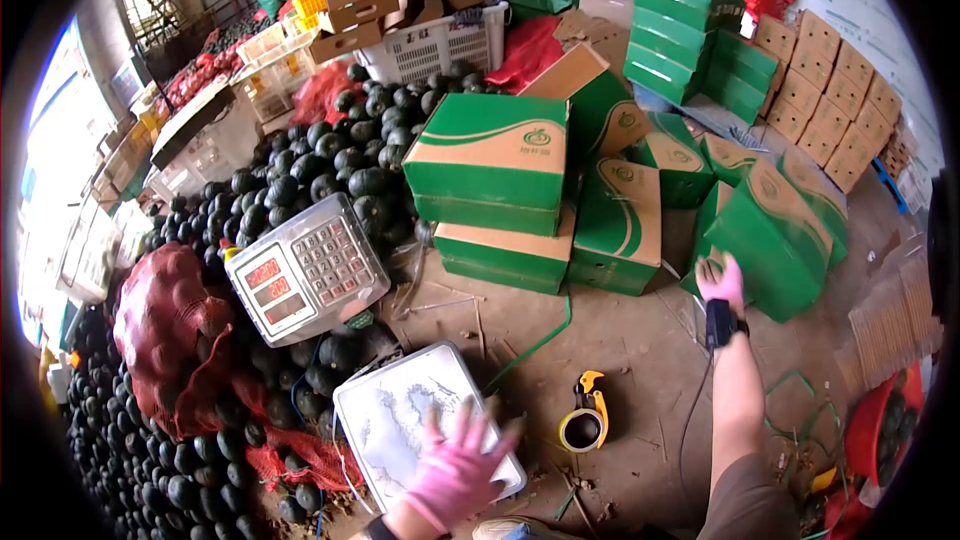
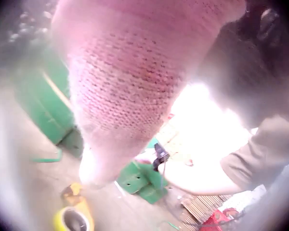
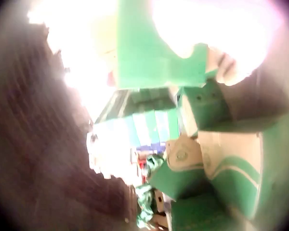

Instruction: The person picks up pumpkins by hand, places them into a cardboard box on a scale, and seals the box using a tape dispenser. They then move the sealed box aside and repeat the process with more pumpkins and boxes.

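My right hand point(image 1: 722, 285), in a pink glove, grips the near edge of a tilted green-and-brown cardboard box point(image 1: 775, 235). In the right wrist view, curled fingers point(image 3: 227, 72) show at this box's edge, while glare washes out the rest of the hand. Over the silver platform point(image 1: 385, 395) of a scale, my pink-gloved left hand point(image 1: 455, 475) is held with its fingers spread and nothing in them. Beyond the platform, the scale's keypad and display unit point(image 1: 310, 270) shows red digits. A yellow tape dispenser point(image 1: 585, 415) lies on the floor between the two hands.
Dark green squashes point(image 1: 330, 165) are heaped at the left, with a red mesh sack point(image 1: 165, 330) on them. More green-and-brown boxes point(image 1: 490, 160) stand ahead. Stacked green cartons point(image 1: 675, 15) are at the back. A red tub point(image 1: 880, 430) sits at the right.
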A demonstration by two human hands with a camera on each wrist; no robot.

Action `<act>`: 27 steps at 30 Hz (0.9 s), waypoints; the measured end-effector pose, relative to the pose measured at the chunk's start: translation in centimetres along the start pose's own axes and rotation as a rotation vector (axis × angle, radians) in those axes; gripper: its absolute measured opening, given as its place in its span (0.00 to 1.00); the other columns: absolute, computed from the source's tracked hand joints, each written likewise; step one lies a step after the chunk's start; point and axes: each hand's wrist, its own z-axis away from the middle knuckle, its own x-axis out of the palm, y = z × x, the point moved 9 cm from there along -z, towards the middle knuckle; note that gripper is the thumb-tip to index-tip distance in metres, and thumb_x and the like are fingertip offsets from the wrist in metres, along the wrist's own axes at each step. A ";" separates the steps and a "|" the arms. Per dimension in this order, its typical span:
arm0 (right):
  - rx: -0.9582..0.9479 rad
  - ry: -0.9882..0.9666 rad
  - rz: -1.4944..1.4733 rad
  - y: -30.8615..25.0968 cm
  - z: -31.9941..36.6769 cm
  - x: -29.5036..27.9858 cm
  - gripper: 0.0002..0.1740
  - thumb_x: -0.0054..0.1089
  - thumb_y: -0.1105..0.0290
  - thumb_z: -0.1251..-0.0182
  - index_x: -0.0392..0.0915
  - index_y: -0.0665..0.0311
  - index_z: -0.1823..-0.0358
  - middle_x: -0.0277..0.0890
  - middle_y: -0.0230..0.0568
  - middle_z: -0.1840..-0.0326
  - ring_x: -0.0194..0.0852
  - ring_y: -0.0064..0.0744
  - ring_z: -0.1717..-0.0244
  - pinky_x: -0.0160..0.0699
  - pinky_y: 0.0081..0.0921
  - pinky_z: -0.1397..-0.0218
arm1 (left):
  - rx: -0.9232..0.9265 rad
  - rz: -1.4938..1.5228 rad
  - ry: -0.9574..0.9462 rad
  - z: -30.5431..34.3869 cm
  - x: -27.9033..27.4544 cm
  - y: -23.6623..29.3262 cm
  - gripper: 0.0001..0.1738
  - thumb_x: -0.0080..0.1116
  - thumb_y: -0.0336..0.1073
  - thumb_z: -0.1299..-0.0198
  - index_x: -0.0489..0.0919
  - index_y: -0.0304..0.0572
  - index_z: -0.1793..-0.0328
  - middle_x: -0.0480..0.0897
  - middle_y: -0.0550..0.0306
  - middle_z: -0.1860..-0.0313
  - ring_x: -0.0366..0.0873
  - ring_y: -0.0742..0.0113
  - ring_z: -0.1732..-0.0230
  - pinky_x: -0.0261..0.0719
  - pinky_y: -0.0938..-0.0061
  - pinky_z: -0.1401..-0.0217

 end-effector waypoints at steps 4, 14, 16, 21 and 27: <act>-0.452 -0.547 0.866 8.6 16.7 23.8 0.28 0.66 0.55 0.29 0.74 0.53 0.30 0.78 0.46 0.35 0.77 0.41 0.36 0.77 0.42 0.35 | -0.111 0.072 -0.202 5.5 7.4 -4.6 0.47 0.59 0.68 0.40 0.66 0.58 0.18 0.59 0.37 0.17 0.49 0.31 0.15 0.36 0.19 0.21; -1.624 -0.889 1.696 22.2 27.5 31.9 0.36 0.73 0.49 0.46 0.73 0.57 0.40 0.75 0.42 0.40 0.71 0.46 0.35 0.70 0.45 0.32 | -0.252 0.180 0.017 8.8 6.4 -8.1 0.39 0.63 0.63 0.40 0.74 0.58 0.25 0.69 0.42 0.25 0.61 0.37 0.21 0.49 0.17 0.26; -1.600 -1.110 1.674 23.4 31.6 26.4 0.37 0.68 0.49 0.43 0.72 0.49 0.31 0.74 0.43 0.42 0.73 0.46 0.38 0.73 0.44 0.38 | -0.249 0.195 -0.049 9.3 7.9 -7.7 0.41 0.60 0.66 0.38 0.70 0.61 0.22 0.66 0.41 0.21 0.57 0.36 0.18 0.45 0.15 0.26; -2.206 -0.583 1.569 19.6 41.4 29.9 0.35 0.60 0.63 0.35 0.69 0.38 0.24 0.67 0.54 0.25 0.62 0.55 0.23 0.69 0.61 0.35 | -0.294 0.204 -0.005 10.8 8.5 -7.1 0.44 0.60 0.69 0.39 0.68 0.62 0.20 0.67 0.41 0.22 0.58 0.38 0.18 0.48 0.16 0.26; -1.649 -1.035 1.899 20.4 32.9 39.8 0.56 0.81 0.59 0.59 0.63 0.51 0.22 0.77 0.48 0.33 0.75 0.48 0.31 0.75 0.44 0.28 | -0.451 0.320 0.037 17.2 9.6 -8.6 0.43 0.65 0.63 0.40 0.69 0.58 0.21 0.71 0.46 0.25 0.64 0.44 0.22 0.54 0.18 0.28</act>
